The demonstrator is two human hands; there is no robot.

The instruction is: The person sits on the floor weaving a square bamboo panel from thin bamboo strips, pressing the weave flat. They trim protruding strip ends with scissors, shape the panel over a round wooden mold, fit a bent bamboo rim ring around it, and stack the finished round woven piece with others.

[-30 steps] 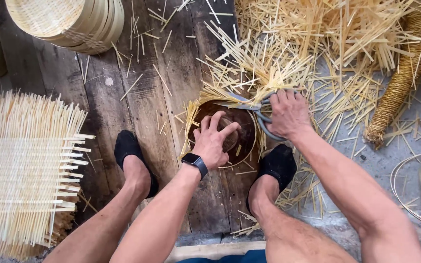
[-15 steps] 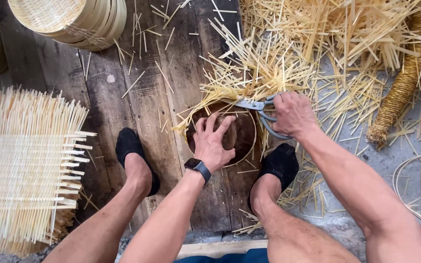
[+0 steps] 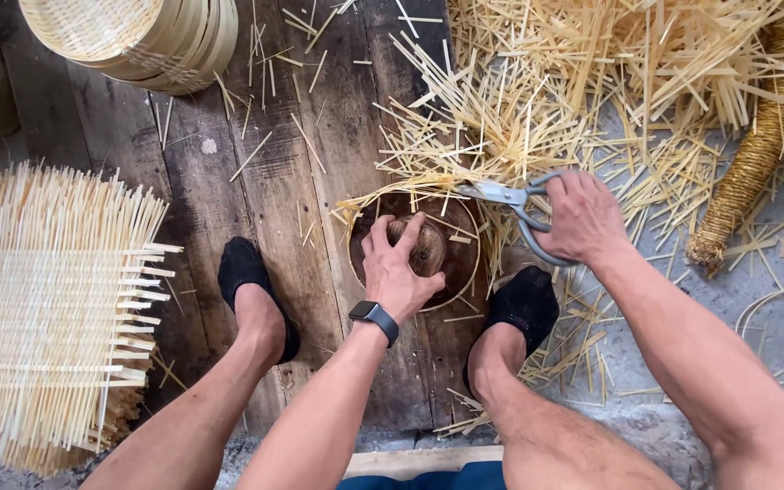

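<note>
- Scissors [image 3: 512, 201] with smooth grey metal blades are catching a dull shine.
- Pale, dry bamboo strips [image 3: 537, 100] are lying matt and splintery.
- A woven bamboo mat [image 3: 52, 308] is looking coarse.
- Dark, weathered wooden floor planks [image 3: 265, 181] are showing rough, worn grain.
- Black cloth shoes [image 3: 245, 272] are looking soft and matt.
</note>
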